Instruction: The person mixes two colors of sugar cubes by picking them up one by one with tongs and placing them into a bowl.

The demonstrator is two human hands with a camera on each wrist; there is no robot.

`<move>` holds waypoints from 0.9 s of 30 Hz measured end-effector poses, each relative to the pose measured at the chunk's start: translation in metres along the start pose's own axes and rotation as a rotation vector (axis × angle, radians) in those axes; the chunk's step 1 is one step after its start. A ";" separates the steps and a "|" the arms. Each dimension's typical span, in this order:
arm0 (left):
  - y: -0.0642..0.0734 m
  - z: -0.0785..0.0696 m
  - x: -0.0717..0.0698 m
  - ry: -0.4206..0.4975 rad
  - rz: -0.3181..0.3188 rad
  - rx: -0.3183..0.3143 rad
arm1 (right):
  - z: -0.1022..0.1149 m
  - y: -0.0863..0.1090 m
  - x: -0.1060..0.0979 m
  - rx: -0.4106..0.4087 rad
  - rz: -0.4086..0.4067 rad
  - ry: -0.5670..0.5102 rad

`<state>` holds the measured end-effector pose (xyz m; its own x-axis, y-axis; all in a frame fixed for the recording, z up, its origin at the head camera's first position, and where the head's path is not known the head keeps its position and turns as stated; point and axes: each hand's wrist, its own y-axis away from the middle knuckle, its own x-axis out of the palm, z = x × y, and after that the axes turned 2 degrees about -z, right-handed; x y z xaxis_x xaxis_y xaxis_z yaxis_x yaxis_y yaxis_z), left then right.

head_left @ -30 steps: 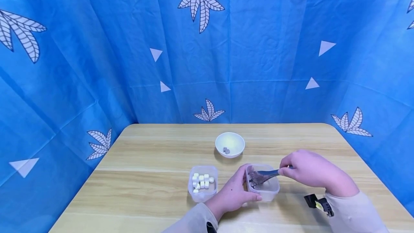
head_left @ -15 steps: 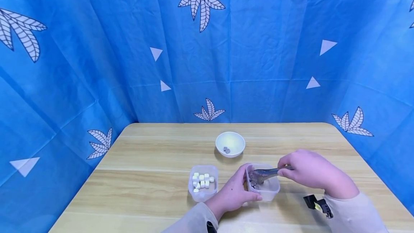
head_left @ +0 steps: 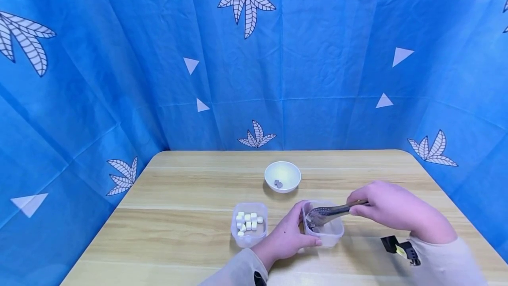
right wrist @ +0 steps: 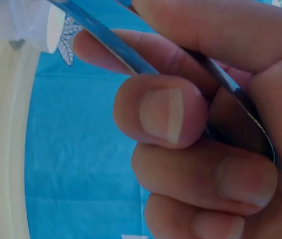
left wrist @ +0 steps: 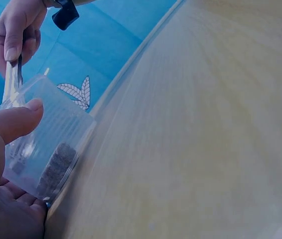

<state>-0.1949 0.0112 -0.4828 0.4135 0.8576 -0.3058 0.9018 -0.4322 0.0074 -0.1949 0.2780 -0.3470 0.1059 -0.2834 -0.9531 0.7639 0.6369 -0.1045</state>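
Observation:
A clear plastic container (head_left: 332,239) stands on the table. My left hand (head_left: 283,236) grips its left side, thumb along the near wall and fingers round the far corner. Metal tongs (head_left: 330,212) slant down into it, and my right hand (head_left: 390,206) holds their upper end between thumb and fingers. In the right wrist view, the tongs' metal arms (right wrist: 113,42) pass between the curled fingers. Greyish-brown chunks (left wrist: 57,167) lie at the container's bottom in the left wrist view. Whether the tongs' tips pinch one cannot be made out.
Left of my left hand is another clear container (head_left: 259,207) with several small white cubes (head_left: 247,222). A white bowl (head_left: 289,173) farther back has a few greyish pieces (head_left: 278,184) in it. Blue patterned cloth (head_left: 325,56) hangs behind the wooden table (head_left: 178,224).
My right hand first shifts slightly left, then back to the right and a little up, with the tongs' tips staying inside the container. My left hand keeps its grip in place.

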 end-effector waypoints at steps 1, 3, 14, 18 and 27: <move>0.000 0.000 0.000 0.001 0.000 0.003 | -0.001 0.002 -0.002 -0.005 -0.006 -0.004; 0.000 0.000 0.000 -0.003 -0.005 0.003 | -0.004 0.005 -0.005 -0.013 -0.013 -0.013; 0.001 -0.002 0.000 -0.035 -0.025 -0.008 | -0.008 0.012 -0.013 -0.029 -0.184 0.032; 0.000 -0.001 0.000 -0.032 -0.023 -0.014 | -0.006 0.005 -0.008 -0.044 -0.267 0.078; -0.002 0.000 0.001 -0.019 -0.009 -0.020 | -0.014 -0.018 0.021 -0.001 -0.376 0.132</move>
<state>-0.1964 0.0125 -0.4830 0.4032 0.8560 -0.3237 0.9078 -0.4188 0.0231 -0.2154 0.2704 -0.3688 -0.2634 -0.4023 -0.8768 0.7335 0.5068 -0.4529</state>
